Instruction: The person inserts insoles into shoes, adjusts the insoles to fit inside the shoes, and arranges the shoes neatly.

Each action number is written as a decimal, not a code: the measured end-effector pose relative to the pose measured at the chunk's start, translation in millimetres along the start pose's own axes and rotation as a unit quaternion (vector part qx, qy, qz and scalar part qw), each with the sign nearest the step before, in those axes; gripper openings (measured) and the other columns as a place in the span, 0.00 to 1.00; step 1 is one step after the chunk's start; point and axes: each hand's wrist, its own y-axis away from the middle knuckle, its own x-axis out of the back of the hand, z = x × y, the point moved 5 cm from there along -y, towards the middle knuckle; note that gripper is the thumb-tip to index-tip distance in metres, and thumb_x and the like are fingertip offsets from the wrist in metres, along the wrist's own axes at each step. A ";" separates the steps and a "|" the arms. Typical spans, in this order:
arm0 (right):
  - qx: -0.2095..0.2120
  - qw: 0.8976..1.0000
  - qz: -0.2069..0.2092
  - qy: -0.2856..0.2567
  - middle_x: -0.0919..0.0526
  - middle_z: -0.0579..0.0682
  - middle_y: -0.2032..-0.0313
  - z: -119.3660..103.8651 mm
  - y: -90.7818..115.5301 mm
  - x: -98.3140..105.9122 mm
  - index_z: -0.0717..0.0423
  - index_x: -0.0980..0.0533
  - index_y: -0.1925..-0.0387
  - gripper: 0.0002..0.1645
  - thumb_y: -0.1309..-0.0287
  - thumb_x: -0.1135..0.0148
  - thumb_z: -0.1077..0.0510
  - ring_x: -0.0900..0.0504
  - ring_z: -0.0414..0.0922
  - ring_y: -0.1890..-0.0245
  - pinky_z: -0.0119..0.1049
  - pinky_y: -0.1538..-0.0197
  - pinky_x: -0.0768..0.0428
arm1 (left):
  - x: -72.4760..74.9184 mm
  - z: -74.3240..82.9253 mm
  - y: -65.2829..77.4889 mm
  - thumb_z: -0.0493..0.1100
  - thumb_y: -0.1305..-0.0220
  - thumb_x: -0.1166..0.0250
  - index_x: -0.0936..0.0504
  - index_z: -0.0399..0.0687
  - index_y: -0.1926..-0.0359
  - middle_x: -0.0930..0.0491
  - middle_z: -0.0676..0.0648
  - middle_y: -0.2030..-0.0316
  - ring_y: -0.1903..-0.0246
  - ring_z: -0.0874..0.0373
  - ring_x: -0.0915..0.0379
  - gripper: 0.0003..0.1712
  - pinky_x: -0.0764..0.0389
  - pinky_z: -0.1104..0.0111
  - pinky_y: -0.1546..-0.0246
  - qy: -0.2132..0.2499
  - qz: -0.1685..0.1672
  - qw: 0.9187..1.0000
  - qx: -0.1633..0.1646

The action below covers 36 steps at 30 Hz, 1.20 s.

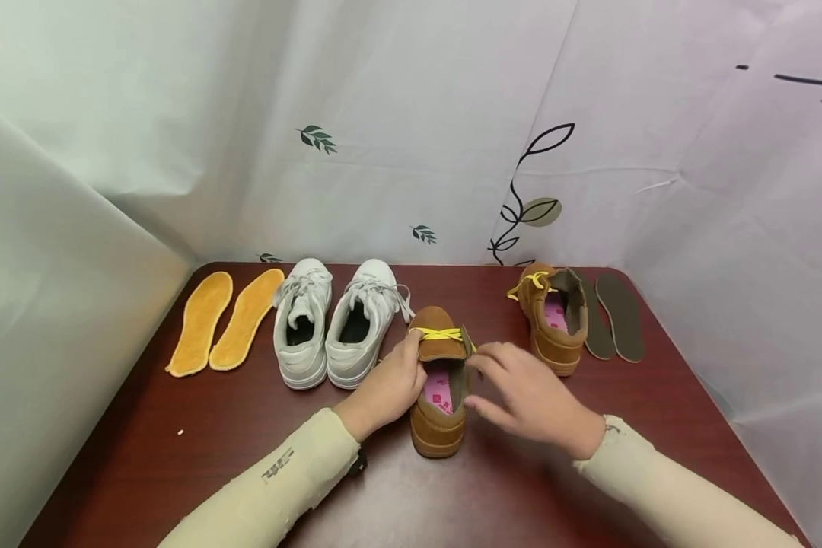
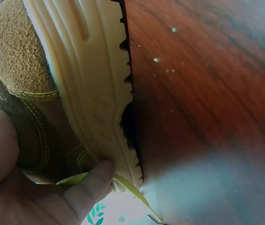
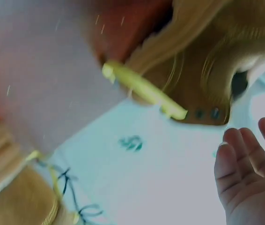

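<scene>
A brown suede shoe (image 1: 437, 438) with yellow laces (image 1: 441, 334) stands at the middle of the table, toe pointing away from me. Inside it shows a pink insole (image 1: 438, 392). My left hand (image 1: 389, 386) grips the shoe's left side near the lacing; in the left wrist view, its fingers (image 2: 92, 185) lie against the upper and the pale sole (image 2: 88, 84). At the shoe's right side is my right hand (image 1: 530, 392), fingers spread and holding nothing. The right wrist view shows that hand (image 3: 254, 178) just apart from the eyelet flap (image 3: 207, 105).
The other brown shoe (image 1: 558, 350), with a pink lining, stands at the right by two dark insoles (image 1: 619, 316). White sneakers (image 1: 301, 361) stand left of centre, beside two orange fuzzy insoles (image 1: 202, 320). A white curtain (image 1: 397, 152) hangs behind the table (image 1: 246, 457).
</scene>
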 end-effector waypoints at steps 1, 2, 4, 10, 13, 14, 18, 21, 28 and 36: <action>-0.016 1.000 -0.003 0.003 0.17 0.53 0.53 6.8 -0.8 3.3 0.57 0.22 0.47 0.29 0.42 0.32 0.42 0.19 0.48 0.52 0.49 0.48 0.16 | -0.4 0.2 0.1 0.35 0.33 0.48 0.40 0.35 0.34 0.20 0.31 0.50 0.49 0.41 0.20 0.28 0.16 0.45 0.49 -0.001 0.000 1.000 -0.001; -0.032 0.999 -0.005 0.006 0.18 0.54 0.52 13.9 -1.3 6.4 0.57 0.23 0.46 0.29 0.42 0.32 0.42 0.20 0.49 0.52 0.50 0.47 0.16 | -1.0 0.1 0.1 0.35 0.33 0.48 0.40 0.34 0.34 0.20 0.31 0.49 0.49 0.41 0.20 0.28 0.16 0.45 0.49 -0.003 0.001 1.000 0.000; -0.063 0.998 -0.008 0.014 0.18 0.55 0.51 27.9 -2.3 12.6 0.58 0.24 0.45 0.31 0.41 0.33 0.42 0.20 0.51 0.50 0.52 0.46 0.17 | -1.5 0.1 0.5 0.36 0.33 0.47 0.40 0.34 0.34 0.20 0.31 0.49 0.49 0.40 0.20 0.28 0.16 0.44 0.49 -0.006 0.003 1.000 -0.001; -0.122 0.992 0.003 0.039 0.18 0.59 0.50 62.5 -5.3 27.3 0.60 0.25 0.43 0.33 0.41 0.32 0.42 0.20 0.57 0.50 0.58 0.46 0.18 | -0.5 0.2 1.5 0.36 0.33 0.46 0.40 0.32 0.33 0.20 0.29 0.47 0.47 0.40 0.21 0.29 0.16 0.45 0.47 -0.007 0.007 1.000 -0.003; -0.137 0.990 0.006 0.046 0.18 0.60 0.52 76.2 -6.0 32.4 0.61 0.25 0.43 0.33 0.41 0.32 0.43 0.21 0.58 0.51 0.59 0.48 0.18 | -0.3 0.2 1.3 0.35 0.33 0.47 0.40 0.32 0.33 0.20 0.30 0.47 0.47 0.41 0.21 0.29 0.16 0.46 0.47 -0.004 0.006 1.000 -0.006; -0.140 0.989 0.007 0.049 0.18 0.61 0.52 80.3 -6.2 34.1 0.62 0.25 0.43 0.33 0.41 0.32 0.44 0.21 0.59 0.52 0.59 0.48 0.18 | -0.2 0.2 1.3 0.35 0.33 0.46 0.40 0.31 0.33 0.20 0.30 0.47 0.47 0.41 0.21 0.29 0.16 0.46 0.47 -0.004 0.007 1.000 -0.008; -0.148 0.987 0.016 0.058 0.19 0.64 0.53 96.3 -5.3 40.1 0.65 0.25 0.45 0.31 0.40 0.32 0.46 0.21 0.60 0.53 0.59 0.50 0.18 | 0.0 -0.2 1.5 0.35 0.34 0.46 0.40 0.32 0.34 0.20 0.31 0.47 0.46 0.43 0.21 0.29 0.17 0.48 0.45 -0.001 0.009 1.000 -0.015; -0.156 0.985 0.024 0.067 0.19 0.65 0.53 106.7 -2.6 45.4 0.66 0.25 0.46 0.30 0.41 0.31 0.48 0.22 0.61 0.53 0.60 0.51 0.19 | -0.9 -0.4 2.2 0.34 0.34 0.45 0.40 0.31 0.34 0.21 0.31 0.46 0.45 0.43 0.22 0.29 0.18 0.48 0.43 0.000 0.009 1.000 -0.020; -0.174 0.980 0.017 0.099 0.18 0.65 0.54 124.6 4.6 57.5 0.64 0.24 0.47 0.27 0.41 0.33 0.49 0.21 0.65 0.54 0.63 0.51 0.20 | -2.0 0.8 1.0 0.35 0.33 0.47 0.39 0.32 0.34 0.21 0.32 0.43 0.44 0.43 0.22 0.28 0.18 0.49 0.42 -0.018 0.000 1.000 -0.021; -0.242 0.966 -0.018 0.088 0.20 0.70 0.54 161.4 15.2 65.5 0.63 0.25 0.45 0.24 0.35 0.38 0.51 0.24 0.70 0.52 0.69 0.48 0.25 | -3.7 1.3 0.6 0.36 0.32 0.48 0.39 0.34 0.33 0.22 0.32 0.42 0.45 0.40 0.21 0.28 0.17 0.46 0.44 -0.027 -0.014 1.000 -0.002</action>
